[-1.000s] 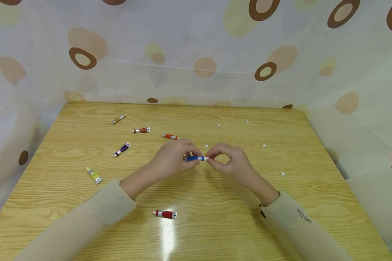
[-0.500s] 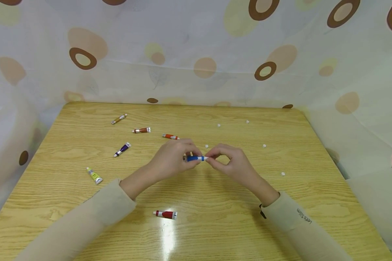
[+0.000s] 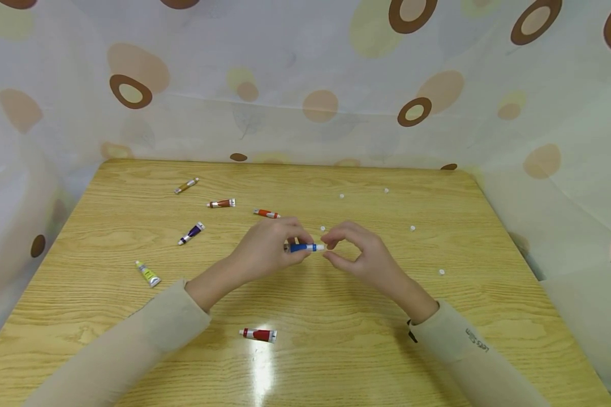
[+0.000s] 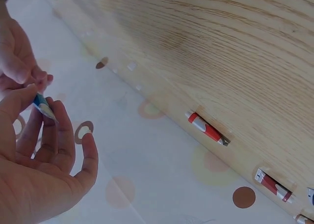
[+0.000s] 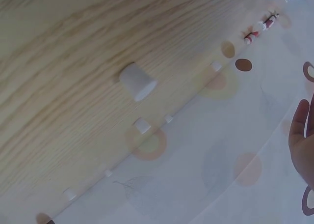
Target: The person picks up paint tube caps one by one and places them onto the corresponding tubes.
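Note:
In the head view my left hand pinches a small blue paint tube between thumb and fingers, low over the middle of the table. The tube lies level, its white cap pointing right. Around that cap my right hand has its thumb and index finger bent but parted, a small gap on either side. The left wrist view shows the blue tube at the left fingertips, with the other hand just beyond it. Its far end is hidden behind the left fingers.
On the wooden table lie more paint tubes: red, yellow, purple, brown, ochre and orange-red. Several loose white caps, one a nearby cap, dot the right half. A patterned curtain surrounds the back.
My right thumb and index finger have let go of the white cap and spread slightly apart. The left hand keeps its hold on the blue paint tube.

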`<state>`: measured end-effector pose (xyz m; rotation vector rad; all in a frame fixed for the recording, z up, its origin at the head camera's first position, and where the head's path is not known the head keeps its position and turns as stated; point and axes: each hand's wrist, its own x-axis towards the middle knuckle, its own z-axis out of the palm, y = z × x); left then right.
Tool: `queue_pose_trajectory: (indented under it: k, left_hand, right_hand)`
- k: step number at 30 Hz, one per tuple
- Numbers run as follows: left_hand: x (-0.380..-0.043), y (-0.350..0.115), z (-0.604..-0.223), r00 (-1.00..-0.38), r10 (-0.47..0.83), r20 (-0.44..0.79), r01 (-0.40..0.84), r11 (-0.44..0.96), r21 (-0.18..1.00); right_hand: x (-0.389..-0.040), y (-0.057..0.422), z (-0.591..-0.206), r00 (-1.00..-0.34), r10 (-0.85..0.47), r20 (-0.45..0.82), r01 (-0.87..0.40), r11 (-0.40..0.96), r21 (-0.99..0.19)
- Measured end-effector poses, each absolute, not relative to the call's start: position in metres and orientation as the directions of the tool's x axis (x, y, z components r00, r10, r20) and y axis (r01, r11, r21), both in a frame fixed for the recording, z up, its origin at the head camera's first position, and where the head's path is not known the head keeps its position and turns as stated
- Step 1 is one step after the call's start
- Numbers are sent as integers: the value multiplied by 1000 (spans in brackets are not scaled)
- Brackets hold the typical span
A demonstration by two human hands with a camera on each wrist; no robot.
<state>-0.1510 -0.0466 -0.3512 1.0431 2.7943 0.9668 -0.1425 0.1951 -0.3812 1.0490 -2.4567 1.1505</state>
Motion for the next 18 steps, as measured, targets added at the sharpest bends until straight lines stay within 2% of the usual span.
queue_pose_trajectory:
  k: [7,18]
  left_hand:
    - [-150,-45,-349,-778,598,195,589,583,560]
    - [-150,-45,-351,-764,606,223,612,568,550]
  right_hand:
    - [-142,192,-383,-685,-527,503,-723,409,-556]
    - [-142,192,-383,-727,-515,454,-678,436,-591]
